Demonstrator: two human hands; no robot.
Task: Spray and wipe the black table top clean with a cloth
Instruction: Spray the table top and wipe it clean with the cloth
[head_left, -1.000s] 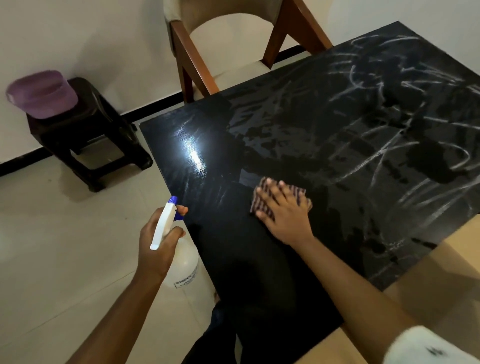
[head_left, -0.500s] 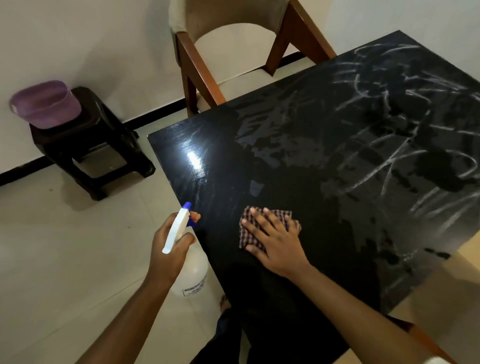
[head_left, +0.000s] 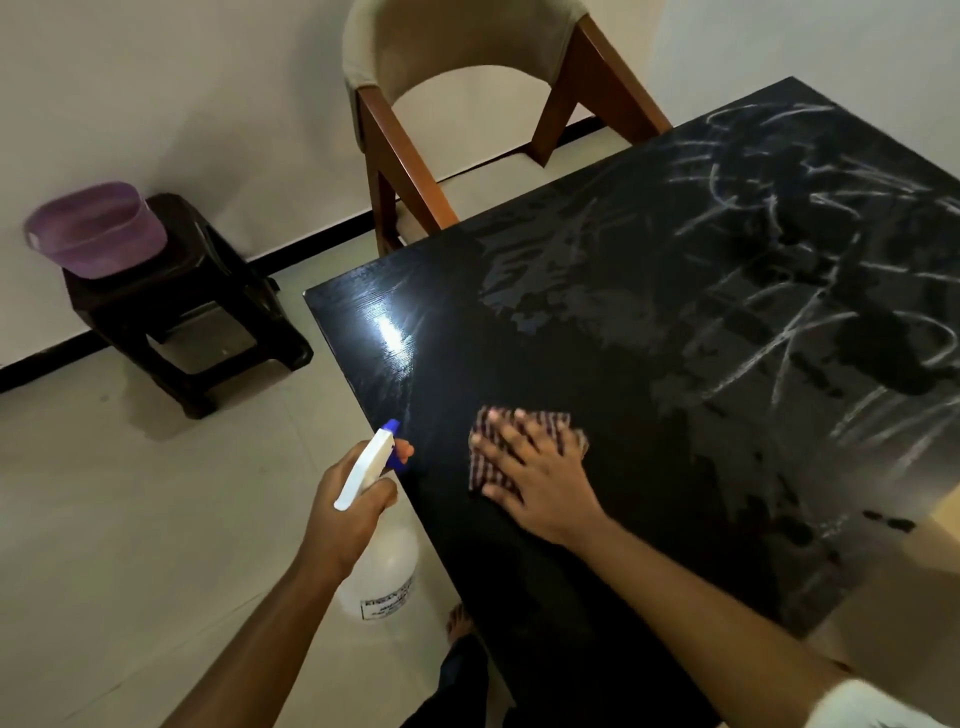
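The black table top (head_left: 649, 364) fills the right half of the view, wet and glossy near its left corner and streaked with white scribbles on the right. My right hand (head_left: 540, 483) presses flat, fingers spread, on a folded checked cloth (head_left: 558, 423) near the table's left edge. My left hand (head_left: 345, 512) grips the neck of a white spray bottle (head_left: 382, 564) with a blue nozzle, held just off the table's left edge, one finger on the trigger.
A wooden chair (head_left: 467, 104) with a beige seat stands at the table's far side. A dark stool (head_left: 187, 312) carrying a purple bowl (head_left: 93, 228) sits by the wall at left. Pale tiled floor lies to the left. My foot (head_left: 460, 621) shows below the table edge.
My right hand and the cloth have slid toward me and left along the table edge region. The spray bottle stays beside the edge in my left hand.
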